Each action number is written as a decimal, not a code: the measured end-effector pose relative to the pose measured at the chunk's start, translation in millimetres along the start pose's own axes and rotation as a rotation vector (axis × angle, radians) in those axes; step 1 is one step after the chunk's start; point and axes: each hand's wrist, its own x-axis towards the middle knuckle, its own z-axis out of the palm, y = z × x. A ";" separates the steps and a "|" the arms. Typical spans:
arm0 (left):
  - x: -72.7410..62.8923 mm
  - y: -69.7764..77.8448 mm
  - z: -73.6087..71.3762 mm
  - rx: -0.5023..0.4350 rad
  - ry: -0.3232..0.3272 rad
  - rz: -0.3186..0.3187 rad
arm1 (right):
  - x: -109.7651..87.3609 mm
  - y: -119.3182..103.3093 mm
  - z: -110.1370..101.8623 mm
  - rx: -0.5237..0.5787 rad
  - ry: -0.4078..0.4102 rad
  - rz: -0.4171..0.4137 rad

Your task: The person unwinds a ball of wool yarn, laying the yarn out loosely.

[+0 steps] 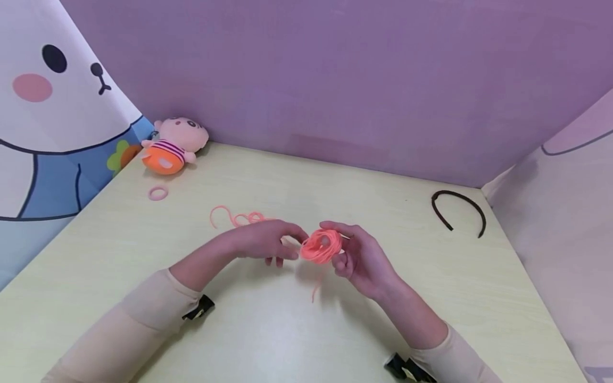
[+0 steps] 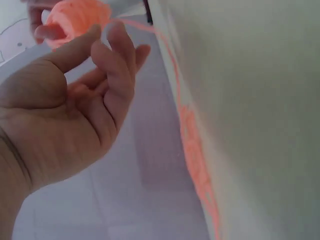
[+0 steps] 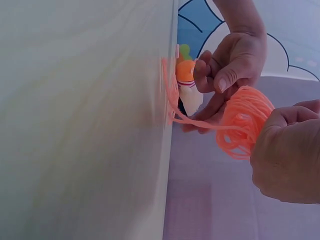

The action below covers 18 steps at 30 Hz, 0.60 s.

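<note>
My right hand (image 1: 364,263) grips a small wound bundle of coral-orange yarn (image 1: 321,246) above the table; the loops are loose, with a hollow in the middle. A short tail of yarn hangs below it. To its left is my left hand (image 1: 268,242), fingers loosely bent, thumb and index finger apart, their tips close beside the bundle. In the left wrist view the left hand (image 2: 65,115) shows its palm. From the bundle a strand (image 3: 200,123) runs past the left fingers down to loose yarn (image 1: 244,216) on the table, partly hidden behind the left hand in the head view.
At the back left sits a plush doll (image 1: 176,144) with an orange bottom, a pink ring (image 1: 158,193) in front of it. A dark, open-ended hoop (image 1: 458,196) lies at the right. A purple wall panel (image 1: 335,80) stands behind the table (image 1: 287,330).
</note>
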 end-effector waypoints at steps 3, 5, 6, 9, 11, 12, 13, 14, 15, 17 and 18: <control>2.3 -0.4 5.9 -0.018 -0.038 0.017 | -0.6 0.0 0.2 -0.008 -0.032 -0.006; 3.1 -0.4 6.9 -0.007 -0.021 0.006 | -0.9 0.0 0.3 -0.009 -0.043 -0.008; 3.4 -0.3 6.4 0.000 0.000 -0.006 | -1.1 0.1 0.3 -0.011 -0.046 -0.009; 3.3 1.3 2.5 0.030 0.086 -0.053 | -1.1 0.2 -0.2 -0.018 -0.046 -0.010; 3.2 2.2 -1.1 0.027 0.150 -0.072 | -0.6 0.3 -0.7 -0.029 -0.043 -0.006; 3.0 2.6 -2.6 0.020 0.177 -0.074 | -0.4 0.3 -1.1 -0.036 -0.040 -0.004; 2.8 3.1 -3.7 0.012 0.197 -0.071 | -0.2 0.3 -1.3 -0.042 -0.037 0.000; 2.8 3.3 -4.2 0.008 0.207 -0.065 | 0.1 0.4 -1.6 -0.048 -0.034 0.004; 2.9 3.5 -4.3 -0.006 0.211 -0.057 | 0.4 0.4 -1.9 -0.053 -0.033 0.007; 3.1 4.1 -3.1 -0.033 0.201 -0.037 | 0.4 0.4 -2.0 -0.058 -0.030 0.013; 3.4 4.1 -2.0 -0.040 0.191 -0.025 | 0.3 0.3 -2.0 -0.058 -0.029 0.014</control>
